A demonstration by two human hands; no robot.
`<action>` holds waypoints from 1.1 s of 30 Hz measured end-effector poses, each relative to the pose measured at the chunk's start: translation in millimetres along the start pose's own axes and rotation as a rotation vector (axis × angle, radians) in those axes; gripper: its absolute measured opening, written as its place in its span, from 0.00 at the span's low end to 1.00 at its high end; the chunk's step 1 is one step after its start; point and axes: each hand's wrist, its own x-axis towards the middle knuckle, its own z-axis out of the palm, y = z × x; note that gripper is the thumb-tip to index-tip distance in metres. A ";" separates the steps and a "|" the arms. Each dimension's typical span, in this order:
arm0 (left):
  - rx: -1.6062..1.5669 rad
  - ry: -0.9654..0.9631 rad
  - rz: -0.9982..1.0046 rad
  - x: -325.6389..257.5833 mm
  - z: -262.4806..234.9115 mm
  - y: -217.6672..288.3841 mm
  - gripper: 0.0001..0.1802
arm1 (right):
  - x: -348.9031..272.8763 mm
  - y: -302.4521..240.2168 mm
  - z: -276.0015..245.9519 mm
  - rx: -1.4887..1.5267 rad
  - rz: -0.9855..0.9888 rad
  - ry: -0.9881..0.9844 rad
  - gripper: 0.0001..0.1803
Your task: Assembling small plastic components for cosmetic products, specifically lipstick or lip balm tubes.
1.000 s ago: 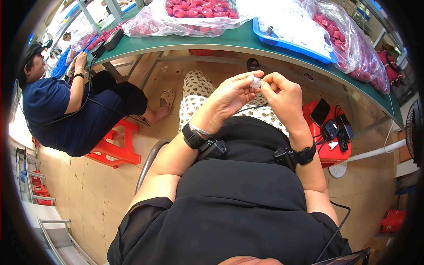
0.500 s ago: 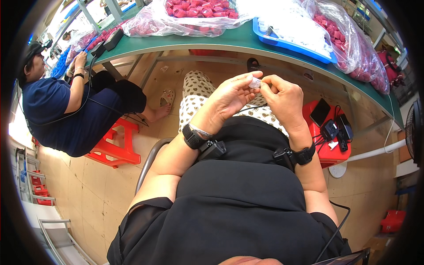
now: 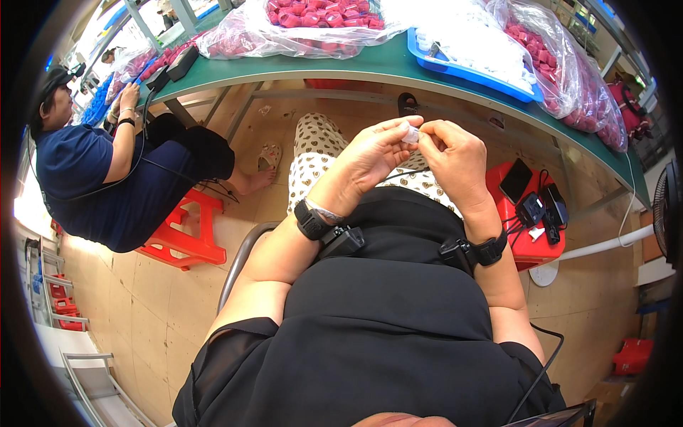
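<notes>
Above my lap, my left hand [image 3: 376,153] holds a small white piece [image 3: 410,135], pinched between thumb and fingers. It looks like a small plastic part, but its exact kind is too small to tell. My right hand [image 3: 455,151] is closed, its thumb and forefinger pressed together at the right edge of that white piece. Whether a second bit sits in the right fingertips is hidden. On the green table [image 3: 284,67] in front stands a blue tray [image 3: 469,73] heaped with similar-looking white pieces [image 3: 466,46]. Plastic bags [image 3: 235,43] of dark pink caps [image 3: 324,16] lie beside it.
At the left a co-worker [image 3: 92,153] sits on a red stool [image 3: 188,231], hands at the table. On my right, a red stool [image 3: 523,245] carries a phone [image 3: 516,180] and black devices with cables [image 3: 541,210]. A fan [image 3: 665,213] stands at the far right.
The white piece has turned slightly in my fingers, and my right hand has shifted a touch to the left. Otherwise the scene is the same.
</notes>
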 end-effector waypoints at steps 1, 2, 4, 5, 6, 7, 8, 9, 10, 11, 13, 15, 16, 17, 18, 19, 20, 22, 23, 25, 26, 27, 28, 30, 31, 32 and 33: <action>0.007 0.001 0.000 -0.3 1.3 -0.2 0.18 | -0.4 3.3 3.4 0.020 -0.046 0.034 0.04; 0.014 0.001 0.000 -0.3 2.2 -0.5 0.19 | -0.5 5.3 5.0 0.041 -0.093 0.069 0.04; 0.005 0.008 -0.006 0.7 1.1 -1.8 0.19 | -0.1 6.1 4.9 0.027 -0.097 0.057 0.04; -0.002 0.014 -0.013 1.2 0.2 -2.5 0.19 | 0.1 6.5 4.7 0.014 -0.102 0.046 0.04; -0.002 0.014 -0.013 1.3 -0.7 -2.6 0.19 | 0.3 6.4 4.3 0.014 -0.102 0.046 0.04; -0.029 0.003 -0.011 1.3 -2.1 -2.5 0.19 | 0.4 6.4 3.9 0.011 -0.099 0.037 0.04; -0.057 -0.008 -0.009 1.5 -3.2 -2.4 0.19 | 0.4 6.3 3.5 0.008 -0.096 0.029 0.04; -0.057 -0.008 -0.009 2.1 -4.2 -2.5 0.19 | 0.4 6.1 3.3 0.008 -0.096 0.029 0.04; -0.059 -0.012 -0.009 2.7 -5.2 -2.6 0.19 | 0.4 5.8 3.3 0.011 -0.098 0.029 0.04; -0.062 -0.015 -0.009 3.0 -5.8 -2.7 0.20 | 0.2 5.6 3.2 0.014 -0.100 0.030 0.04; -0.058 -0.016 -0.008 3.1 -5.5 -3.3 0.20 | -0.1 4.8 3.1 0.008 -0.099 0.037 0.04; -0.056 -0.017 -0.006 3.0 -5.2 -3.6 0.20 | -0.2 4.9 3.5 0.001 -0.099 0.044 0.04; -0.047 -0.024 0.000 2.9 -5.0 -3.5 0.20 | -0.3 5.7 4.2 0.001 -0.112 0.047 0.04; -0.039 -0.031 0.006 2.7 -4.6 -3.5 0.20 | -0.3 6.4 4.9 0.000 -0.125 0.050 0.03; -0.039 -0.030 0.005 2.1 -3.5 -3.2 0.20 | -0.2 7.2 5.3 0.000 -0.124 0.049 0.03; -0.013 -0.027 0.011 1.2 -1.8 -2.7 0.21 | 0.0 8.1 5.6 0.008 -0.117 0.049 0.03; 0.013 -0.023 0.016 0.8 -0.9 -2.5 0.21 | 0.2 8.7 5.6 0.016 -0.110 0.048 0.03; 0.005 -0.027 0.016 0.5 -1.5 -2.2 0.21 | 0.5 8.7 5.1 0.032 -0.102 0.041 0.03; -0.003 -0.032 0.016 0.3 -1.7 -2.2 0.20 | 0.5 8.8 4.9 0.049 -0.093 0.035 0.03; 0.042 -0.027 0.029 -0.7 0.5 -2.4 0.20 | 0.3 10.0 4.7 0.009 -0.087 0.019 0.03; 0.088 -0.022 0.042 -1.0 1.4 -2.7 0.20 | 0.1 10.4 4.8 -0.032 -0.082 0.002 0.04; 0.088 -0.022 0.042 -1.0 1.7 -2.9 0.20 | -0.2 10.2 4.6 -0.031 -0.082 0.002 0.04; 0.116 -0.026 0.059 -1.0 1.9 -3.2 0.19 | -0.6 10.0 4.5 -0.049 -0.075 -0.009 0.04; 0.144 -0.029 0.077 -1.6 2.1 -3.3 0.19 | -0.8 9.3 3.5 -0.066 -0.068 -0.022 0.04; 0.145 -0.001 0.086 -2.4 2.3 -3.4 0.19 | -0.2 8.3 1.8 -0.049 -0.039 -0.053 0.05; 0.146 0.027 0.095 -2.9 2.5 -3.2 0.18 | 0.3 7.5 0.5 -0.032 -0.010 -0.085 0.05; 0.146 0.026 0.095 -3.0 3.3 -2.5 0.18 | 0.3 6.8 -0.2 -0.033 -0.010 -0.085 0.05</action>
